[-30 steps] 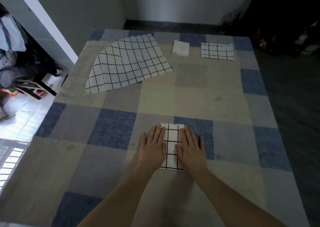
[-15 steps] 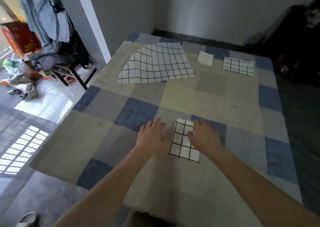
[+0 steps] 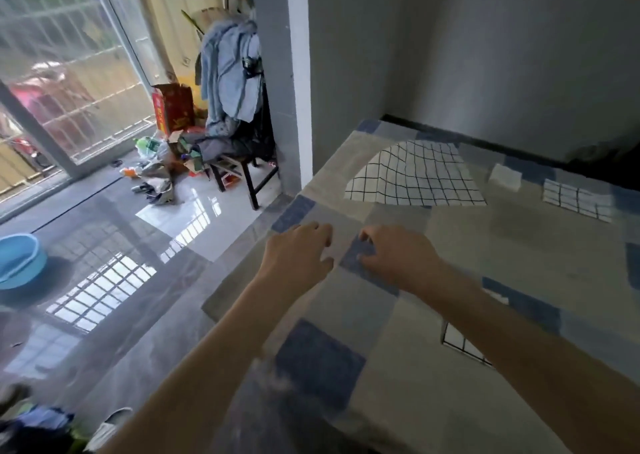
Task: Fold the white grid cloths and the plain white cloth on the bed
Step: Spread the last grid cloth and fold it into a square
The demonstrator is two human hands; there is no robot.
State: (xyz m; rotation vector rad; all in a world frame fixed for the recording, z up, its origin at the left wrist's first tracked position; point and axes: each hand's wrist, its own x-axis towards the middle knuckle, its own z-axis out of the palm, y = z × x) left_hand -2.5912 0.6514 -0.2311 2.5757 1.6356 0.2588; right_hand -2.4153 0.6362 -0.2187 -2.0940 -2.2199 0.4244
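— Two hands, left (image 3: 298, 251) and right (image 3: 398, 258), have left the folded grid cloth (image 3: 462, 344); fingers loosely curled, holding nothing.
— Next, then: the unfolded grid cloth (image 3: 415, 176) farther up the bed (image 3: 519, 263).

My left hand (image 3: 298, 253) and right hand (image 3: 398, 256) hover over the bed (image 3: 519, 263), fingers loosely curled, holding nothing. Folded grid cloth (image 3: 460, 344) partly under my right forearm. Unfolded grid cloth (image 3: 419, 175), folded plain white cloth (image 3: 505, 176), another folded grid cloth (image 3: 576, 199) farther back.
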